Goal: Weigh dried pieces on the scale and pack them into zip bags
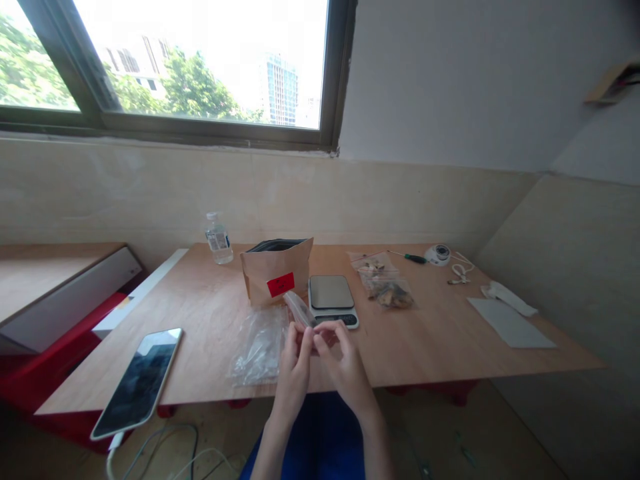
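Observation:
My left hand and my right hand meet near the table's front edge, thumbs and fingertips pinched together. Between them they grip one end of a small clear plastic bag, which sticks up and away toward the back left. Just beyond my fingers lies a white kitchen scale with nothing on its plate. A brown paper pouch with a red label stands open at its top, left of the scale. Beside my left hand lies a stack of clear plastic bags.
Filled clear bags lie right of the scale. Behind them are a green-handled screwdriver and a white dome camera. A water bottle stands at the back left. A phone on a cable overhangs the front left edge. White paper lies at right.

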Motion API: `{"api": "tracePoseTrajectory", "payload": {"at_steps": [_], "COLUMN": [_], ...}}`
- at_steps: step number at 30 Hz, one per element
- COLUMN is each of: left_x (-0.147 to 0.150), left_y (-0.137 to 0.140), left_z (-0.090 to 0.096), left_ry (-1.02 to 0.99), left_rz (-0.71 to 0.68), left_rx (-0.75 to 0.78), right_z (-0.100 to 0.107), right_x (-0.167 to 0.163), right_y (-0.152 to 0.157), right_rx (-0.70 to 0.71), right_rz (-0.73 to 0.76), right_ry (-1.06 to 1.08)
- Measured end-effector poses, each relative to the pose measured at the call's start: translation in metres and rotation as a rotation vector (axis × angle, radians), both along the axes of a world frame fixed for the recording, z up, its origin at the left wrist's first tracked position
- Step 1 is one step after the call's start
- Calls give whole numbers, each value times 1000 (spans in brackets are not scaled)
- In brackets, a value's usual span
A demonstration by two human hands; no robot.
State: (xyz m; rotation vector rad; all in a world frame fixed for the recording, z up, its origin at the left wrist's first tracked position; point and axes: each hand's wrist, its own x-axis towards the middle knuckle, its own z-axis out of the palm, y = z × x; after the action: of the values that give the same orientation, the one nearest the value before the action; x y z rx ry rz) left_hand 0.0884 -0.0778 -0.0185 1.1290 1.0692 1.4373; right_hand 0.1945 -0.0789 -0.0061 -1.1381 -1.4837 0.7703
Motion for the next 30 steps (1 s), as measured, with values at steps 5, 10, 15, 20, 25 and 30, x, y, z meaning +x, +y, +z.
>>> {"api": "tracePoseTrajectory", "payload": {"at_steps": [5, 10, 15, 20, 25, 30], "left_x": [-3, -5, -7, -4, -1, -13], "left_y": [0, 2, -1, -2, -5, -4], "left_z": [-3, -2, 2, -1, -6, -5], "left_ry": [44, 153, 250, 264, 233, 281], "left_rz": [26, -18, -9, -16, 38, 89], "left_rx": [36, 92, 173, 201, 176, 150], "right_z": [9, 9, 11, 10, -3, -15], "right_x": [-3, 0, 1, -6, 4, 41], "right_y": [-4, -4, -7, -10, -3, 6], "right_rx": [36, 84, 85, -5, -79, -29], "right_rz": [58, 48, -13, -59, -222, -568], "right_ry": [-10, -12, -32, 62, 230, 391]}}
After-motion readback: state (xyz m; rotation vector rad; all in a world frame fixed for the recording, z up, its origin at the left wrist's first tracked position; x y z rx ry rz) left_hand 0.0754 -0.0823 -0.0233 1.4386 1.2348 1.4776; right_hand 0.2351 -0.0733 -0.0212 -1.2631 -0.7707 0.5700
